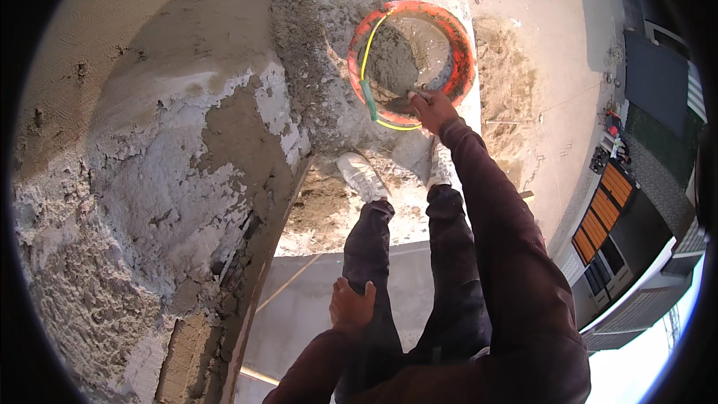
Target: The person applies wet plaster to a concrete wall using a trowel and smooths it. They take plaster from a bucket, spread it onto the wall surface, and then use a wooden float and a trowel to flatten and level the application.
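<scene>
My right hand (435, 112) is closed at the near rim of a round orange bucket (465, 67), gripping what looks like a trowel (400, 105). Its dark flat blade points left over the inside; most of the handle is hidden by my fingers. Wet grey mortar (389, 60) lies in the bucket, heaped on the left, with a thinner, wetter patch on the right. A yellow bail with a green grip (369, 100) hangs along the bucket's left side. My left hand (351, 304) rests on my left thigh, thumb apart from the fingers, holding nothing.
Both my shoes (362, 176) stand just below the bucket on a mortar-splashed ledge. To the left rises a rough, mortar-smeared surface (172, 157) with a long board edge (262, 284). Sandy ground (508, 82) lies right of the bucket; buildings (606, 209) stand beyond.
</scene>
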A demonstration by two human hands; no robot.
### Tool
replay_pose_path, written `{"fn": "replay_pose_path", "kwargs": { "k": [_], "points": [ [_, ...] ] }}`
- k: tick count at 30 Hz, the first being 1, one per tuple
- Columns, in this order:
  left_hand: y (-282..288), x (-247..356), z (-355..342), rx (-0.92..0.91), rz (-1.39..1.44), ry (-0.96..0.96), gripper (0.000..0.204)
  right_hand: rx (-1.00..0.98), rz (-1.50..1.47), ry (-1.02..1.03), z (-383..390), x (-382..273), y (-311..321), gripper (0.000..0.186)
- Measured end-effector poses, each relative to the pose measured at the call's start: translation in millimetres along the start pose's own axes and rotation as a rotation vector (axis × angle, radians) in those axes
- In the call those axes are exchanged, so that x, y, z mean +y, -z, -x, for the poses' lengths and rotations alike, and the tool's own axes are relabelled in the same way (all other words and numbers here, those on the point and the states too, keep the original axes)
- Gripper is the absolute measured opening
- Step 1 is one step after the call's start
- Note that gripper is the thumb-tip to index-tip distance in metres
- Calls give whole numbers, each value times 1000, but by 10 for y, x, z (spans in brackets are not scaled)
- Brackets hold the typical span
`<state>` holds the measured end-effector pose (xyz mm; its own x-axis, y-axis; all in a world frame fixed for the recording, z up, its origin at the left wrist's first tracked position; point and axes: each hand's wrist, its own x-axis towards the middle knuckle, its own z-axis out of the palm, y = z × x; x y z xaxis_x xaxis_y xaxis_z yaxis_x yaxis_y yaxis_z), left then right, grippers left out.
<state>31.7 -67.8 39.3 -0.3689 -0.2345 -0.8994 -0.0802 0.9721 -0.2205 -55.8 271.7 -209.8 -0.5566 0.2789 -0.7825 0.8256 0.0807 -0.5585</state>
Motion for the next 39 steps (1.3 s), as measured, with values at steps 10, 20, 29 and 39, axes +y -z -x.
{"fn": "replay_pose_path", "kwargs": {
  "k": [10, 20, 29, 39],
  "points": [
    [3, -63, 65, 16, -39, -72, 65, 137, -644, 17, 1162, -466, -56, 34],
    [-88, -459, 289, -23, -106, -194, 71, 1015, -458, 249, 2118, -1923, -1381, 44],
    [97, -463, 522, -112, -217, -202, 81, -13, -502, 446, 3779, -2803, -1347, 55],
    [-196, 96, 357, 67, 142, -86, 76, 92, 892, 37, 1319, -500, 791, 31]
  ]
}}
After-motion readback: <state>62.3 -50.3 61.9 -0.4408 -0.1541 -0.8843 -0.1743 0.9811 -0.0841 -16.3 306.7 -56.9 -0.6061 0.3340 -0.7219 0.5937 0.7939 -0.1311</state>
